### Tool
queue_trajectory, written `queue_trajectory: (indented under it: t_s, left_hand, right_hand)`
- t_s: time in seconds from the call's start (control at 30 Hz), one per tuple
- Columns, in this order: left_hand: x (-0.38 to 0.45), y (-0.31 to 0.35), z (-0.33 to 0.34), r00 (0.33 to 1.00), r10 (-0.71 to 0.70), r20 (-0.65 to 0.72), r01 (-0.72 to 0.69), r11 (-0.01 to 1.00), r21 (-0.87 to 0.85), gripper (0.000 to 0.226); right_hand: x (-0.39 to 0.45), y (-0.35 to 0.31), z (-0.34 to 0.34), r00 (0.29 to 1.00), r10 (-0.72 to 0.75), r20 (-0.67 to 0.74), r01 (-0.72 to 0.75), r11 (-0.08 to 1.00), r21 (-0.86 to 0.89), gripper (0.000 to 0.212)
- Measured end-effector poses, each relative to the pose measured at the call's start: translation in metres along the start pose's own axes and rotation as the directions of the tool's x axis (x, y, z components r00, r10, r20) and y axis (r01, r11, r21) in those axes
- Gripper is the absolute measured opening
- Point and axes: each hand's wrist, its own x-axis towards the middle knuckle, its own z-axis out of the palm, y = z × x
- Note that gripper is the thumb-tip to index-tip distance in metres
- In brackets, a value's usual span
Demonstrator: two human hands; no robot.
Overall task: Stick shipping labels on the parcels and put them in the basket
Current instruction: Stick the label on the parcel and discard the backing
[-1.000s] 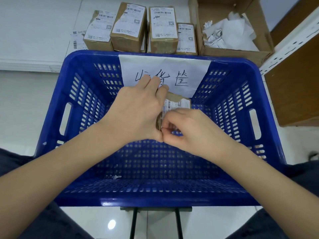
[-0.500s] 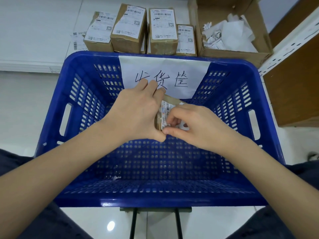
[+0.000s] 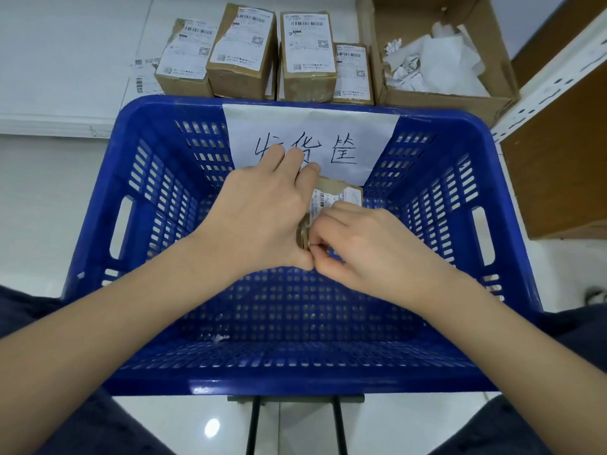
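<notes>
A: L hand (image 3: 262, 218)?
B: My L grip wraps the small parcel (image 3: 338, 192), holding it steady above the blue basket (image 3: 138, 198).
A: R hand (image 3: 364, 251)?
B: My R grip pinches the shipping label (image 3: 323, 205) edge at the near corner, prob smoothing it down. Four labelled parcels (image 3: 272, 57) wait behind the basket.

Basket (image 3: 98, 205) floor lies open beneath; labelled boxes (image 3: 262, 57) crowd behind.
</notes>
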Motion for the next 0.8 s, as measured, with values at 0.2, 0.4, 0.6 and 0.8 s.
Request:
queue_trajectory:
  t_s: [0.2, 0.4, 0.6, 0.8]
  left_hand:
    - [0.0, 0.001, 0.001, 0.999, 0.035, -0.041, -0.035, 0.999, 0.005, 0.084]
    - [-0.001, -0.001, 0.009, 0.999, 0.036, -0.037, -0.038, 0.998, -0.059, 0.093]
    - [-0.002, -0.002, 0.008, 1.0, -0.001, -0.014, -0.001, 0.996, -0.091, 0.103]
    - [-0.002, -0.002, 0.009, 0.999, 0.011, -0.047, -0.014, 0.998, -0.055, 0.099]
  right_hand:
    - [0.001, -0.001, 0.003, 1.0, -0.01, 0.014, 0.01, 1.0, -0.001, 0.025]
    - [0.0, 0.003, 0.002, 1.0, 0.028, 0.011, -0.028, 0.999, 0.028, 0.02]
    - [-0.003, 0.012, -0.013, 0.994, 0.054, 0.097, -0.051, 0.998, -0.035, 0.04]
    - [-0.003, 0.016, -0.011, 0.994, 0.0, 0.113, 0.003, 0.999, -0.034, 0.042]
